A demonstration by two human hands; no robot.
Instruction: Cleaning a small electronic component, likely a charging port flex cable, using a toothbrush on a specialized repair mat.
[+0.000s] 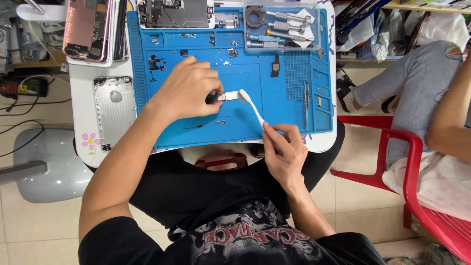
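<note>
My left hand (189, 88) rests on the blue repair mat (289, 113) and pinches a small silver phone part (226, 96) against it. My right hand (284, 149) holds a white toothbrush (251, 107) by its handle below the mat's front edge. The brush head touches the right end of the small part. Tiny screws and dark components lie scattered on the mat above my left hand.
A silver phone back shell (115, 109) lies left of the mat, with an opened phone (175, 13) and a pink phone housing (88, 29) at the back. A clear box of tools (280, 28) sits back right, tweezers (306, 104) at the mat's right. Another person sits on a red chair (417, 162) to the right.
</note>
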